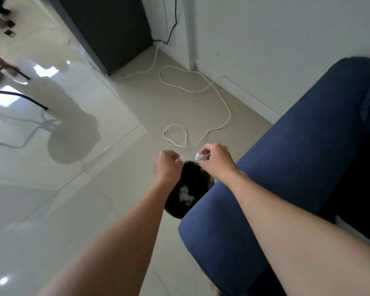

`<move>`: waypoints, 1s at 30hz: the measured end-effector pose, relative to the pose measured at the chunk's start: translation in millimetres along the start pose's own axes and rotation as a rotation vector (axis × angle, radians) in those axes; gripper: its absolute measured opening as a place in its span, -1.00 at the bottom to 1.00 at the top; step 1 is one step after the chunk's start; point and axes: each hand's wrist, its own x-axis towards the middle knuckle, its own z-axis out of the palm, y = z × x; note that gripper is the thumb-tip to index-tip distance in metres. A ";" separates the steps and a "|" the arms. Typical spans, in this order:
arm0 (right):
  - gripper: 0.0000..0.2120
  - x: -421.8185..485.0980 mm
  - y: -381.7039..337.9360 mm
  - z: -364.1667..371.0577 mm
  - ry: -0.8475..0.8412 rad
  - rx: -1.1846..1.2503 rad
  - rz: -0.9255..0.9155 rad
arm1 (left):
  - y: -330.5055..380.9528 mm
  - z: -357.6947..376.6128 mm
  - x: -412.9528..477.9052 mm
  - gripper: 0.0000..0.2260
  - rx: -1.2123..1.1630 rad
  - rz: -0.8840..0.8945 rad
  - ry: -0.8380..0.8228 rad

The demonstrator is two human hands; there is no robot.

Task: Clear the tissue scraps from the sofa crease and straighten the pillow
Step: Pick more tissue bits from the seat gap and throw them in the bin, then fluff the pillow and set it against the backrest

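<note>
both hands over the black bin [195, 178]: left hand [166, 167] pinches a tissue scrap [179, 159], right hand [216, 161] pinches another scrap [199, 156]. more white scraps [185, 195] lie in the bin below, blue sofa arm [286, 167] just right of the right hand.

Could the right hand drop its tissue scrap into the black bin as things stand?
Probably yes: the right hand pinches its tissue scrap just above the open black bin, with nothing between them.

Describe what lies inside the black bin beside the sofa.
Inside the black bin, a clump of white tissue scraps lies on its dark lining. The left hand and the blue sofa arm cover its edges.
</note>
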 end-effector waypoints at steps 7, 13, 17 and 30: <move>-0.50 1.0 0.6 5.0 -0.187 -0.071 0.055 | -15.0 5.7 4.3 -0.59 0.105 -0.134 -0.122; -0.52 -9.3 23.6 -26.0 -0.086 -0.071 0.116 | 24.4 19.4 -14.8 -0.89 0.165 -0.050 -0.194; -0.56 -30.6 40.8 -57.5 -0.018 -0.069 0.125 | 62.8 41.2 -37.1 -0.51 0.230 0.090 -0.235; -0.49 -152.3 174.8 -182.6 0.334 0.049 0.338 | 185.0 149.0 -169.1 -0.49 0.495 0.526 -0.375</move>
